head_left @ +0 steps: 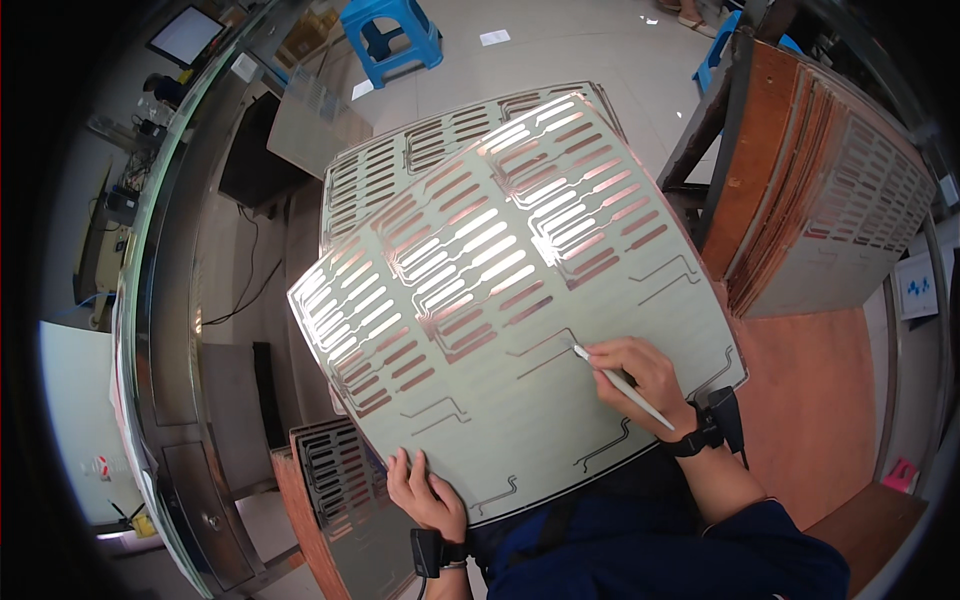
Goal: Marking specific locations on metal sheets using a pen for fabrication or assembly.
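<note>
A large pale green panel point(540, 410) with shiny copper tracks lies tilted across my lap, its lower edge near my body. My right hand point(640, 375) is closed round a slim white pen-shaped tool point(630, 388). The tool's thin tip meets the panel at a bent copper line right of centre; its exact kind is too small to tell. My left hand point(425, 490) rests on the panel's lower left edge, fingers apart and laid on the surface. Black bands with small boxes circle both wrists.
Beneath the far side sits another patterned panel point(365, 185). A thick stack of copper-edged panels point(850, 200) leans at the right, above a copper-coloured sheet point(800, 400). More panels point(335, 480) stand at lower left. A blue stool point(392, 40) is on the far floor; a glass-edged desk point(165, 300) runs along the left.
</note>
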`<action>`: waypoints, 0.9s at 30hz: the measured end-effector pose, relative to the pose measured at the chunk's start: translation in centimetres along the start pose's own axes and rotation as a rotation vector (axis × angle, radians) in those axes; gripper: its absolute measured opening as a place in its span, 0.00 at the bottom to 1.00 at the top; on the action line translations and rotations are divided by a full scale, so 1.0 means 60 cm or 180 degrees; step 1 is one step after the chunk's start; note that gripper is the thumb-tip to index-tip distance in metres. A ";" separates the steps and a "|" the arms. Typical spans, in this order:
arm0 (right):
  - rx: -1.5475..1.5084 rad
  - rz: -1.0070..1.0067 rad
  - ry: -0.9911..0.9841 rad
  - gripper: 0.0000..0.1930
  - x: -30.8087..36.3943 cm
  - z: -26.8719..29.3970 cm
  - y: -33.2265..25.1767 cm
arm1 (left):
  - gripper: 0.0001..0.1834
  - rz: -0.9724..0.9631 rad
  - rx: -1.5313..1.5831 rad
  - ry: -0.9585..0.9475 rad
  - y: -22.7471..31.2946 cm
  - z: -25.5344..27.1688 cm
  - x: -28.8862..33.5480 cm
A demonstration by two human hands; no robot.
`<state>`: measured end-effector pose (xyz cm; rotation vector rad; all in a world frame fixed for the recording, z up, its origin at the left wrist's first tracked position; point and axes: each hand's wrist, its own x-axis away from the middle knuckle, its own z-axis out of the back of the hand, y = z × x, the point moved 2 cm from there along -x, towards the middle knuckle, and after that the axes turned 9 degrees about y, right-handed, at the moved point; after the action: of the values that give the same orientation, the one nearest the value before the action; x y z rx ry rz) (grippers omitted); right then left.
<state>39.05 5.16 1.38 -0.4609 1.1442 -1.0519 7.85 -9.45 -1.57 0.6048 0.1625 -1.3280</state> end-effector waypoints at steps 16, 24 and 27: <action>-0.0080 -0.0248 0.0321 0.11 0.006 0.028 0.006 | 0.25 -0.0026 0.0021 0.0030 -0.002 -0.002 0.001; 0.0220 -0.0194 0.0457 0.11 0.011 0.011 0.007 | 0.25 -0.0114 -0.0071 0.0047 -0.004 0.008 -0.004; -0.0306 -0.0818 0.0774 0.09 0.025 0.015 0.038 | 0.24 -0.0081 -0.0068 0.0105 0.000 0.004 -0.005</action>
<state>40.93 4.75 -0.76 -0.5785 1.3810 -1.3063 7.71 -9.30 -1.22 0.6085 0.2117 -1.3399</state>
